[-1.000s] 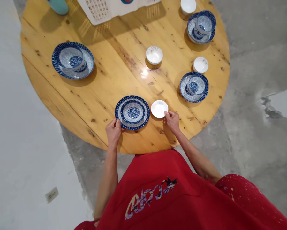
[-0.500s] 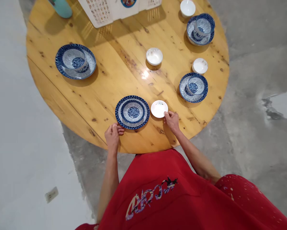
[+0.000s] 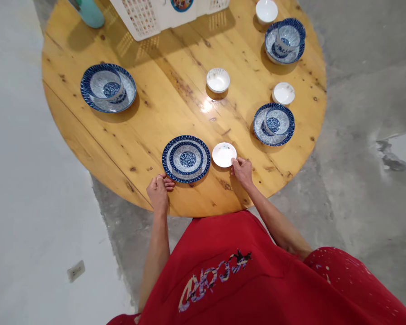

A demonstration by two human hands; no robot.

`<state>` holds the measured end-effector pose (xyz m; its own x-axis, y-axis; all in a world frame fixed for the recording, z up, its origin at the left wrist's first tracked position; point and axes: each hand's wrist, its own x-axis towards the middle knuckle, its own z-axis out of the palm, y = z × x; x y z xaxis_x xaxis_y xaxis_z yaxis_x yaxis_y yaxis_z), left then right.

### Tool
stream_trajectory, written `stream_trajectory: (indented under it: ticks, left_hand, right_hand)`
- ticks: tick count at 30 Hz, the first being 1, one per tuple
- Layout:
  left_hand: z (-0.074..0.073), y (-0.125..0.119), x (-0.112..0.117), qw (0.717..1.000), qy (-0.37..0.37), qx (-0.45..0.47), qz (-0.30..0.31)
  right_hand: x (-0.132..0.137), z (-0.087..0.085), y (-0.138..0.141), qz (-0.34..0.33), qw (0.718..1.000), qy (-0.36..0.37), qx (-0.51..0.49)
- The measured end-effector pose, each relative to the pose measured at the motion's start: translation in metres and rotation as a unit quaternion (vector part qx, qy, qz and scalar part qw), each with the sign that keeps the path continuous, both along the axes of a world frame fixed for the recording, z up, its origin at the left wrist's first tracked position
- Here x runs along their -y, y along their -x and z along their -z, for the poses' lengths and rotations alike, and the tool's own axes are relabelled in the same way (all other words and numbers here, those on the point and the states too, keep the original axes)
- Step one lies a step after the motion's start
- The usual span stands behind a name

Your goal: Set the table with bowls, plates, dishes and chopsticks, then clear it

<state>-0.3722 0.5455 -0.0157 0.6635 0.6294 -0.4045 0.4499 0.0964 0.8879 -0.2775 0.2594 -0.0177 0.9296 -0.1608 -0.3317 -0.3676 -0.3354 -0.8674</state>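
- The right hand (image 3: 243, 171) grasps the near right rim of a small white dish (image 3: 224, 154), thumb and finger pinched on its edge.
- The dish lies on the wooden table (image 3: 196, 199), just left of those pinching fingers.
- The left hand (image 3: 158, 193) is released, its fingers loosely curled near the table's edge; whether the fingertips brush the plate beside them cannot be told.
- That blue-rimmed plate (image 3: 165, 159) sits just ahead and to the right of the left fingers, with a small patterned bowl (image 3: 188, 159) resting in its middle.
- The plate is between the two hands, just beside the white dish.
- Ahead and to the right of the right fingers stands a saucer (image 3: 258, 124) bearing a cup (image 3: 280, 119), with a white bowl (image 3: 283, 93) close behind.
- Well ahead of the right fingers, and slightly left, is a shallow bowl (image 3: 218, 80).
- Ahead and to the left of the left fingers, well apart, a large blue platter (image 3: 131, 93) bears a deep bowl (image 3: 104, 83).
- Farthest ahead of the fingers is a white basket (image 3: 172, 20).
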Motion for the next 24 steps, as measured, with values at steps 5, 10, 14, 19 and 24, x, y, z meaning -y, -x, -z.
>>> stream_trajectory:
  ticks: [5, 10, 14, 19, 24]
  left_hand:
    - [0.0, 0.0, 0.0021, 1.0, -0.022, 0.003, 0.001]
    - [0.0025, 0.0, 0.0024, 1.0, -0.024, 0.003, -0.005]
    - [0.0038, -0.0003, 0.002, 1.0, -0.018, 0.01, -0.011]
    - [0.004, -0.0002, 0.0022, 1.0, -0.027, 0.008, -0.006]
    - [0.0033, 0.0011, 0.0033, 1.0, -0.026, 0.01, -0.01]
  right_hand:
    - [0.0011, 0.0003, 0.0004, 0.0, 1.0, -0.007, -0.002]
    - [0.0026, 0.0003, 0.0006, -0.006, 1.0, -0.014, 0.004]
    - [0.0029, -0.0001, 0.0006, -0.008, 1.0, -0.026, 0.011]
    - [0.0041, -0.0012, 0.0007, -0.018, 1.0, -0.002, 0.007]
    - [0.007, -0.0039, 0.0015, -0.024, 1.0, 0.002, -0.004]
